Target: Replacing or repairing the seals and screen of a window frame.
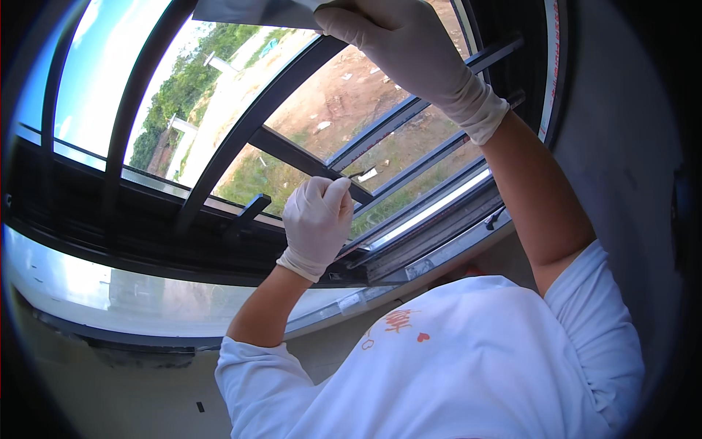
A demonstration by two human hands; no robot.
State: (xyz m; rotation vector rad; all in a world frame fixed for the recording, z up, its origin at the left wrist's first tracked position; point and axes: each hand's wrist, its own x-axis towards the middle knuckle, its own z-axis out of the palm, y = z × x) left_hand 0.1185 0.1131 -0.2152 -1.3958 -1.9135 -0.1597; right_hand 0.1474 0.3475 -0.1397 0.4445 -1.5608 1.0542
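White-gloved left hand (317, 219) grips window bar (307, 162); right hand (398, 40) pinches cloth (252, 11).

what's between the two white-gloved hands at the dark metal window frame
In the head view, dark metal window bars and glass panes lie between the left hand and the right hand.

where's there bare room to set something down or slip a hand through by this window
The pale sill left of the left hand lies bare. The wide pane gap between the left bars is open. It is crowded between the left and right hand, where the rails bunch.
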